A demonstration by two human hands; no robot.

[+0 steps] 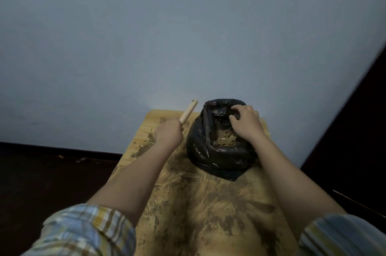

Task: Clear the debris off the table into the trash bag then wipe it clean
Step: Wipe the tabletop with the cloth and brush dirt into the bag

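Holding 1 trash bag (217, 157), 1 handle (188, 112).

Light wooden counter (208, 224), far edge close against the pale wall. Surface heavily soiled: dark brown dirt smears and straw-like debris (200, 197) spread across the near and middle parts, more specks along the left edge toward the far left corner. One black trash bag (200, 151) sits directly on the counter at the far right, mouth open, sides slumped and crinkled. Pale scraps visible inside it. Dark floor (41, 176) lies to the left of the counter.
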